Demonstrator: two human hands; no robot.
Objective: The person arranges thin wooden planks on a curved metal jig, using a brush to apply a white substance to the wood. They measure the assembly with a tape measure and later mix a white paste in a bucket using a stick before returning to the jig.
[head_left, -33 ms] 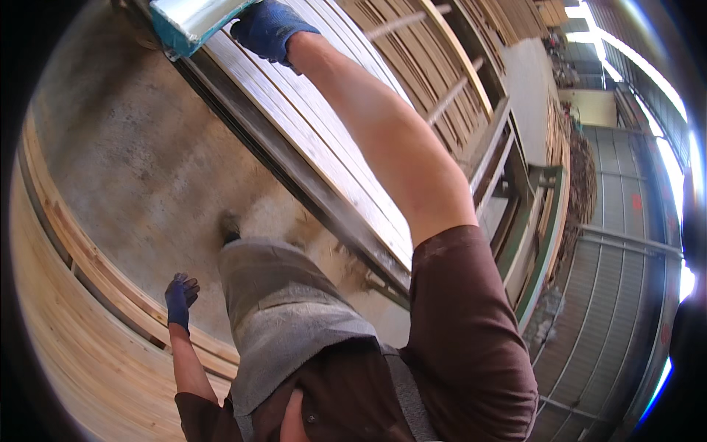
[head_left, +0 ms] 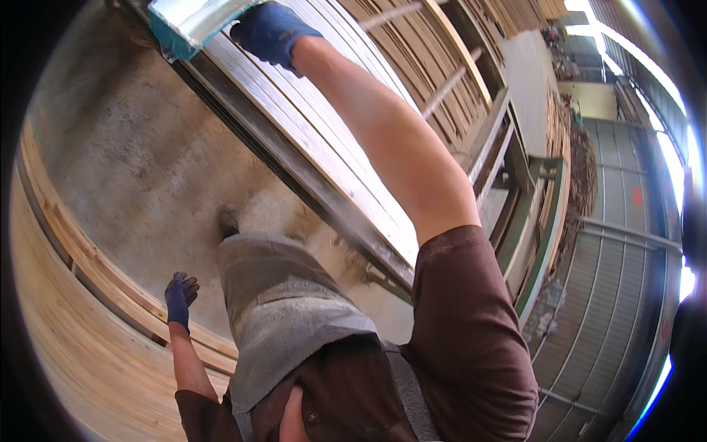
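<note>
While my left hand [head_left: 180,293] hangs well apart, fingers loosely curled on nothing I can see, my right hand [head_left: 271,35] is the near one, up against the teal tray [head_left: 172,41] just to its left; gripping or not, can't tell! Pale boards [head_left: 313,136] run lengthwise, upper left to lower right.

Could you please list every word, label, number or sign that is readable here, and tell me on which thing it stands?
There is no text I can read in this picture.
Grey wall: red marks, too small and blurred to tell if they are writing.
Teal-edged thing beside the right hand: no lettering visible; the frame cuts it off.
Apron: no lettering visible.
</note>
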